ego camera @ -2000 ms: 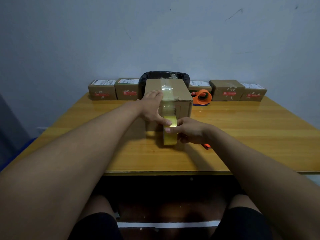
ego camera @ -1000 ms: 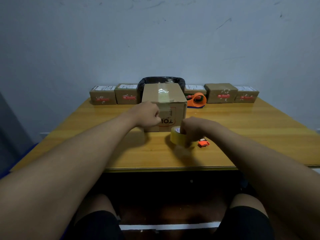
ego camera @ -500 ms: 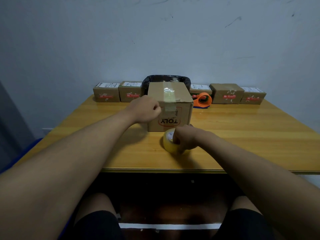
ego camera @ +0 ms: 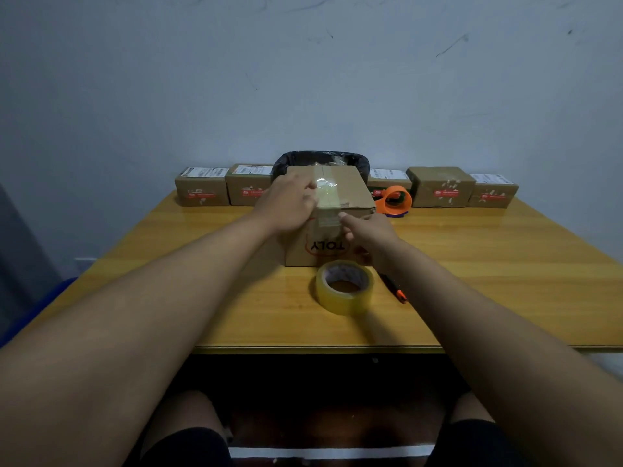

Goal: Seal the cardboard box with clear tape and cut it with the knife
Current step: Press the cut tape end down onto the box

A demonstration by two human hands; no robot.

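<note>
A brown cardboard box point(ego camera: 350, 192) stands mid-table, with a strip of clear tape point(ego camera: 326, 197) running over its top and down its near face. My left hand point(ego camera: 286, 205) presses on the box's top left edge beside the tape. My right hand point(ego camera: 369, 235) touches the near face, its fingertips at the tape's lower end. The roll of clear tape point(ego camera: 344, 286) lies flat on the table in front of the box, free of both hands. The knife point(ego camera: 394, 288), dark with an orange tip, lies to the right of the roll, partly hidden by my right forearm.
Several small labelled cardboard boxes point(ego camera: 202, 190) line the back edge on both sides. A black bin point(ego camera: 320, 161) stands behind the main box. An orange tape dispenser point(ego camera: 396, 201) sits at the back right. The wooden table point(ego camera: 505, 264) ends at its near edge point(ego camera: 320, 348).
My right hand has let go of the tape roll, which now lies flat on the table, and risen to the box's near face. My left hand has shifted onto the box top.
</note>
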